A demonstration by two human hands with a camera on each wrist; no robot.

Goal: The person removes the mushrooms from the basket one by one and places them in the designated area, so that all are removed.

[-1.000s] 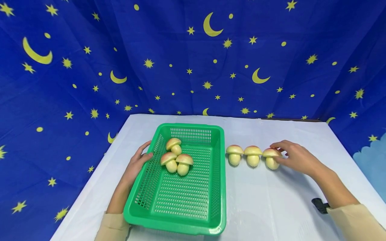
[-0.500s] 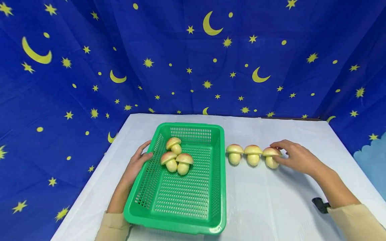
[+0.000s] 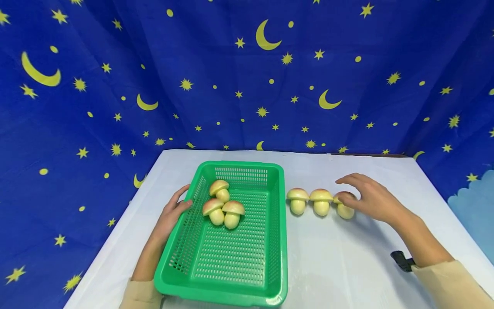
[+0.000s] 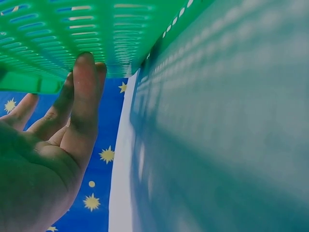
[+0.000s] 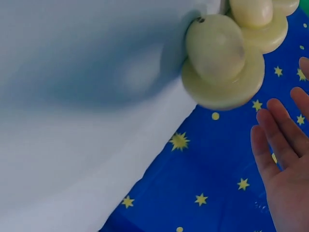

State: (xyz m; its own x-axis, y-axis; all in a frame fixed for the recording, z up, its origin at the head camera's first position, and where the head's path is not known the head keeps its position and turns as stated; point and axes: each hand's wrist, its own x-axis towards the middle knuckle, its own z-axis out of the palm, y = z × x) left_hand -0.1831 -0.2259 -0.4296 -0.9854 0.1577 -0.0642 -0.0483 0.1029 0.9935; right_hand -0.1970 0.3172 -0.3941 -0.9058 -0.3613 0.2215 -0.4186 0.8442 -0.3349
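My left hand (image 3: 168, 223) lies along the outside of a green plastic basket (image 3: 283, 240). In the left wrist view its fairly straight fingers touch the slotted side wall and reach under the rim. Three toy mushrooms with reddish-yellow caps sit in the basket toward the back left: a rear one (image 3: 219, 189), a left one (image 3: 213, 210) and a right one (image 3: 233, 213). On the table to the right, three similar mushrooms stand in a row: left (image 3: 297, 201), middle (image 3: 321, 201) and right (image 3: 344, 210). My right hand (image 3: 372, 197), fingers spread and holding nothing, hovers by the right mushroom, partly covering it in the head view.
A white-covered table (image 3: 339, 266) carries everything. Blue cloth (image 3: 231, 86) with yellow moons and stars hangs behind and at the sides. A black strap piece (image 3: 402, 261) sticks out at the right wrist.
My right hand has let go of the right mushroom and its fingers have lifted and spread. That mushroom stays in the row. The left hand has kept its place at the basket.
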